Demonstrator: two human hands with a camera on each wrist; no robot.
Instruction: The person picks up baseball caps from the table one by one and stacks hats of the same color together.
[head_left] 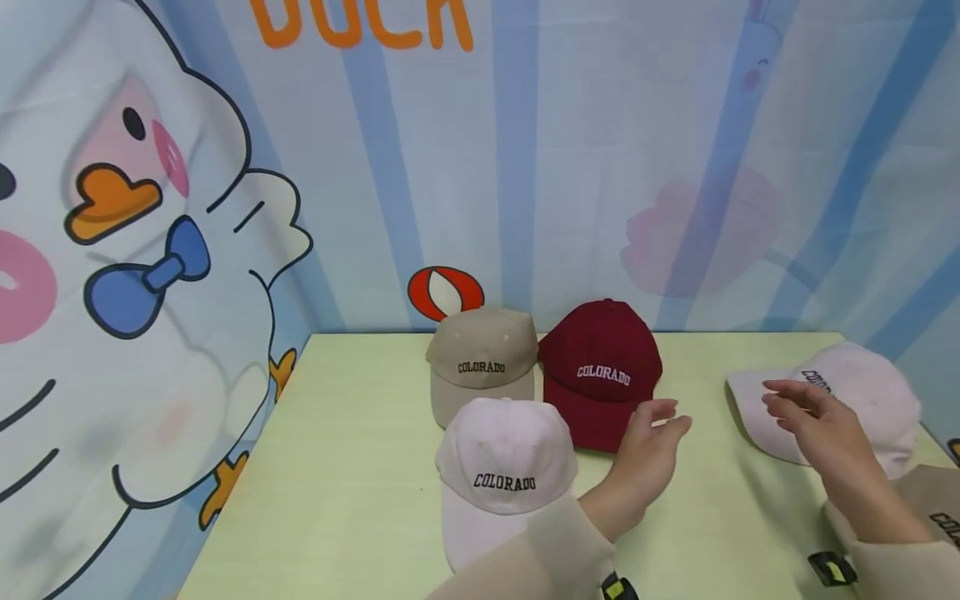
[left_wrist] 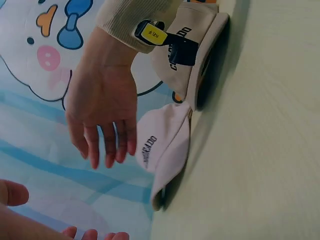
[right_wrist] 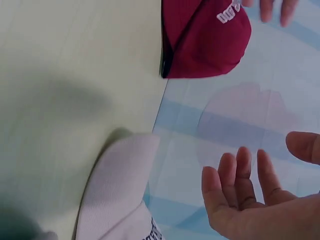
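Observation:
My left hand (head_left: 647, 457) hovers in front of the maroon cap (head_left: 603, 375), fingers loosely bent and holding nothing. Left of that hand sits a white cap (head_left: 506, 458), partly hidden by my sleeve. A beige cap (head_left: 480, 358) stands behind it. My right hand (head_left: 832, 437) is raised over the right side, overlapping another white cap (head_left: 870, 392) in the head view. In the left wrist view, this right hand (left_wrist: 102, 95) hangs with extended fingers. The right wrist view shows its fingers relaxed and apart, beside the white cap (right_wrist: 120, 185).
A second beige cap (head_left: 926, 500) lies at the right edge, partly out of frame. The pale yellow table (head_left: 315, 500) meets a printed cartoon backdrop (head_left: 517, 167). Small black-and-yellow wrist devices (head_left: 832, 568) hang near both sleeves.

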